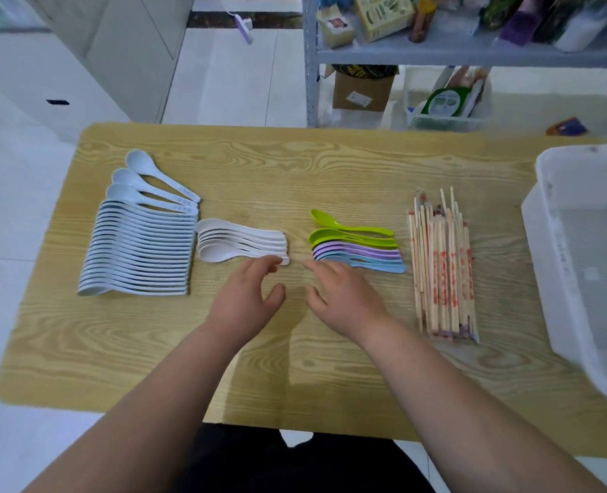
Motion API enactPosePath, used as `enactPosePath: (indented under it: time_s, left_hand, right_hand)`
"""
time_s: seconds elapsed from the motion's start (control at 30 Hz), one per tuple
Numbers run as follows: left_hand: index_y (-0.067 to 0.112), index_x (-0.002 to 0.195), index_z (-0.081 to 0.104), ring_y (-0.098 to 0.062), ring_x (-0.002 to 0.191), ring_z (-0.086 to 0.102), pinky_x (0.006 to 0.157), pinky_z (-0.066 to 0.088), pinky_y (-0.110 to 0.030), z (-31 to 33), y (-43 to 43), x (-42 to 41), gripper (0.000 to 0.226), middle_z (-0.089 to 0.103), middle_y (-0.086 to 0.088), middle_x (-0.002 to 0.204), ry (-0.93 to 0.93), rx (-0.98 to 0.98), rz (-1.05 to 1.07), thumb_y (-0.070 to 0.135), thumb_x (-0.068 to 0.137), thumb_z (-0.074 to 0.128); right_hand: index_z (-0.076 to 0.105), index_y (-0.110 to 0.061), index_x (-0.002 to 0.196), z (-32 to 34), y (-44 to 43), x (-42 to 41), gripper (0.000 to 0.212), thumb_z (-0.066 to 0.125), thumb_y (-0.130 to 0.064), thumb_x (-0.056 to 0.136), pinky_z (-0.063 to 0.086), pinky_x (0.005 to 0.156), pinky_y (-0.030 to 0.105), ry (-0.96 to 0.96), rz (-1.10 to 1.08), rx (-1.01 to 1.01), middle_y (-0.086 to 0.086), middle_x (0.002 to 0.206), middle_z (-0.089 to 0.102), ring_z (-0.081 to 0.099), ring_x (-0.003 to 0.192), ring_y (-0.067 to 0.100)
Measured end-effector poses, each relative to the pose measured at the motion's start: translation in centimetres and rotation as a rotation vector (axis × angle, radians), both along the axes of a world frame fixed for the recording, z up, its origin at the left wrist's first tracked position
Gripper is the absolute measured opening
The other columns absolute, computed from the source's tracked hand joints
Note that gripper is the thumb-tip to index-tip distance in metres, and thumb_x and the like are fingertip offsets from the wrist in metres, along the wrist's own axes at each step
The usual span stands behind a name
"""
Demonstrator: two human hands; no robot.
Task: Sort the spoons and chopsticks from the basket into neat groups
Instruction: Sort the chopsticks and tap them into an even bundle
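On the wooden table (pixel 330 165) lie four groups. A long row of pale blue spoons (pixel 142 250) fills the left side. A small stack of white spoons (pixel 238 241) lies next to it. Green, purple and blue coloured spoons (pixel 362 243) are stacked right of centre. A bundle of wrapped wooden chopsticks (pixel 442 272) lies further right. My left hand (pixel 245 297) hovers just below the white spoons, fingers relaxed, fingertips near the handle of the nearest one. My right hand (pixel 344 293) is spread below the coloured spoons, holding nothing.
A white plastic basket (pixel 551 272) stands at the table's right edge and looks empty. Behind the table is a metal shelf (pixel 472 51) with boxes and packets, with a cardboard box and a small white basket on the floor under it.
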State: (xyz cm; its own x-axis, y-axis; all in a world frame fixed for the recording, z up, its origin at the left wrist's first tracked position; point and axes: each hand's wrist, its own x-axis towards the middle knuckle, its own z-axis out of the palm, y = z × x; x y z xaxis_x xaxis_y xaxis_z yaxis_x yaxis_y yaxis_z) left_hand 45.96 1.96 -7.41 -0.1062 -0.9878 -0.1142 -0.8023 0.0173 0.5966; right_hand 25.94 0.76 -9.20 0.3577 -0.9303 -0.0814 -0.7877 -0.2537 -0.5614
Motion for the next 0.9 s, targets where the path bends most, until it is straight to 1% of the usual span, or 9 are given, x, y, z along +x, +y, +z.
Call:
enactPosePath:
  time_s: [0.13,0.27,0.33,0.4,0.5,0.6,0.7,0.8,0.9]
  left_hand:
    - [0.022,0.129,0.058,-0.010,0.107,0.059,0.091,0.052,-0.036,-0.6,-0.5,4.6,0.045,0.064,0.006,0.114,0.052,0.059,0.045,0.021,0.086,0.070]
    - [0.020,0.131,0.056,-0.013,0.109,0.059,0.092,0.050,-0.034,-0.7,-2.7,9.1,0.045,0.062,0.001,0.118,0.075,0.078,-0.040,0.021,0.087,0.068]
    - [0.017,0.131,0.058,-0.015,0.109,0.058,0.092,0.045,-0.027,-0.6,-3.9,11.4,0.045,0.062,-0.001,0.118,0.080,0.055,-0.067,0.018,0.087,0.068]
    - [0.014,0.129,0.059,-0.018,0.109,0.058,0.089,0.040,-0.023,-0.6,-5.0,13.4,0.044,0.063,-0.004,0.117,0.069,0.021,-0.091,0.017,0.086,0.068]
    - [0.011,0.129,0.059,-0.027,0.109,0.057,0.093,0.041,-0.032,-1.4,-6.7,15.6,0.045,0.063,-0.008,0.115,0.017,-0.053,-0.159,0.018,0.085,0.068]
    - [0.006,0.134,0.057,-0.036,0.114,0.054,0.101,0.041,-0.043,-2.5,-7.8,16.5,0.057,0.060,-0.016,0.120,-0.031,-0.107,-0.198,0.017,0.081,0.074]
    - [0.002,0.142,0.050,-0.040,0.122,0.049,0.107,0.037,-0.048,-3.7,-9.3,16.5,0.077,0.053,-0.022,0.131,-0.099,-0.149,-0.270,0.024,0.074,0.081]
    - [0.002,0.148,0.040,-0.041,0.130,0.043,0.113,0.032,-0.049,-4.4,-10.8,15.8,0.093,0.047,-0.024,0.141,-0.204,-0.133,-0.367,0.035,0.072,0.084]
    - [0.002,0.146,0.043,-0.040,0.127,0.047,0.112,0.032,-0.045,-5.2,-11.5,14.7,0.091,0.052,-0.023,0.138,-0.304,-0.095,-0.442,0.036,0.072,0.084]
  right_hand:
    - [0.059,-0.014,0.135,0.5,0.1,3.6,0.044,0.058,-0.023,0.092,0.045,0.096,0.036,-0.002,-0.029,0.084,0.008,0.126,0.065,0.057,0.117,0.028]
    - [0.060,-0.015,0.133,1.0,-0.6,7.4,0.044,0.055,-0.028,0.091,0.048,0.096,0.039,0.073,-0.064,0.117,0.007,0.124,0.066,0.058,0.116,0.029]
    - [0.062,-0.015,0.129,0.9,-1.1,9.5,0.045,0.053,-0.031,0.088,0.049,0.094,0.040,0.089,-0.083,0.101,0.006,0.120,0.068,0.060,0.113,0.029]
    - [0.063,-0.014,0.127,0.5,-1.7,11.6,0.042,0.058,-0.026,0.088,0.049,0.094,0.039,0.106,-0.115,0.057,0.006,0.119,0.068,0.061,0.112,0.028]
    - [0.065,-0.010,0.124,-0.3,-2.7,14.5,0.040,0.063,-0.018,0.085,0.050,0.096,0.040,0.087,-0.163,-0.042,0.008,0.116,0.066,0.060,0.111,0.028]
    - [0.065,-0.010,0.124,-1.2,-3.2,16.1,0.043,0.068,-0.016,0.081,0.046,0.102,0.040,0.118,-0.219,-0.099,0.012,0.121,0.060,0.056,0.115,0.030]
    - [0.063,-0.009,0.128,-1.9,-3.7,16.2,0.052,0.072,-0.018,0.078,0.044,0.106,0.047,0.173,-0.208,-0.109,0.018,0.130,0.057,0.052,0.123,0.037]
    - [0.055,-0.009,0.139,-2.7,-4.8,15.6,0.064,0.074,-0.024,0.080,0.040,0.111,0.052,0.254,-0.160,-0.080,0.022,0.141,0.050,0.045,0.133,0.042]
    - [0.045,-0.008,0.148,-3.4,-5.9,15.1,0.072,0.070,-0.035,0.086,0.028,0.118,0.049,0.326,-0.099,-0.010,0.022,0.154,0.038,0.034,0.143,0.040]
